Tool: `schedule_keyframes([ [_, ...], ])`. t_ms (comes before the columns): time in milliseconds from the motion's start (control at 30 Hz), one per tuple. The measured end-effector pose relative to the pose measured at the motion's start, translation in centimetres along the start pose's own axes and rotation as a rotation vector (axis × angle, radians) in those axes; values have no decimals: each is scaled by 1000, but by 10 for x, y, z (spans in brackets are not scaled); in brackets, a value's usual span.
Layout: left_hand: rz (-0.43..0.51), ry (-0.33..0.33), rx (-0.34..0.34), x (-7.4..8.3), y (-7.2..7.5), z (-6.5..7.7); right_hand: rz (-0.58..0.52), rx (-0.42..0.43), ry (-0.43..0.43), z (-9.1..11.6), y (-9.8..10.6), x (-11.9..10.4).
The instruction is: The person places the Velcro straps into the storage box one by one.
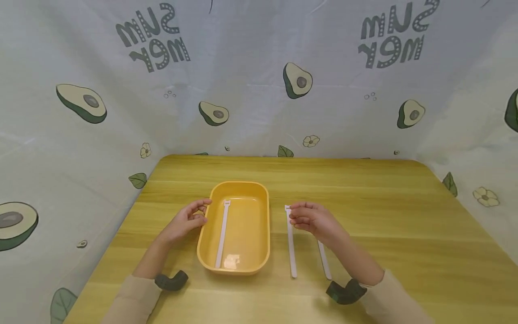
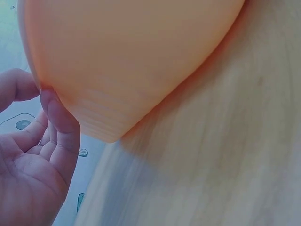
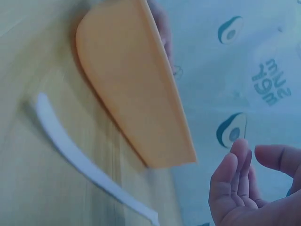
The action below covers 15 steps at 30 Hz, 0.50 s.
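My left hand (image 1: pixel 185 223) is at the left rim of a yellow plastic tray (image 1: pixel 208 268). In the left wrist view, a finger and thumb of that hand (image 2: pixel 44 155) pinch the tray's edge (image 2: pixel 117 66). Inside the tray lies a white cable strap (image 1: pixel 222 234) with a slotted head at its far end. My right hand (image 1: pixel 317 220) hovers by the head of a second white strap (image 1: pixel 292 247) to the right of the tray. Its thumb and fingers stand apart in the right wrist view with nothing between them. A third strap (image 1: pixel 324 261) is partly hidden under this hand.
All this is on a wood-grain table (image 1: pixel 364 189). Behind and beside it hangs a white curtain (image 1: pixel 251 81) printed with avocados. Dark curved pieces, one (image 1: pixel 171 281) at the left wrist and another (image 1: pixel 346 291) at the right, sit by the sleeves.
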<state>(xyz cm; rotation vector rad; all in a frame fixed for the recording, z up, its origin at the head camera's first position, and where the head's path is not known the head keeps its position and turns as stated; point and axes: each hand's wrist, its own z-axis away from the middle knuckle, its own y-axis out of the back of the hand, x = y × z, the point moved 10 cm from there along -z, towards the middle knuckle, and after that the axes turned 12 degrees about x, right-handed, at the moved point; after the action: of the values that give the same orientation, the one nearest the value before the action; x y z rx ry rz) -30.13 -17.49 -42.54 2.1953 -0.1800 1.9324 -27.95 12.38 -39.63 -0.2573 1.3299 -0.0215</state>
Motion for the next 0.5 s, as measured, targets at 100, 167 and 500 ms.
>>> schedule_keyframes([
  [100, 5, -4, -3, 1, 0, 0, 46, 38, 1, 4, 24, 4],
  [167, 6, -11, -10, 1, -1, 0, 87, 83, -9, 7, 40, 9],
  [500, 14, 0, 2, 2, 0, 0, 279, 304, -55, 10, 96, 24],
])
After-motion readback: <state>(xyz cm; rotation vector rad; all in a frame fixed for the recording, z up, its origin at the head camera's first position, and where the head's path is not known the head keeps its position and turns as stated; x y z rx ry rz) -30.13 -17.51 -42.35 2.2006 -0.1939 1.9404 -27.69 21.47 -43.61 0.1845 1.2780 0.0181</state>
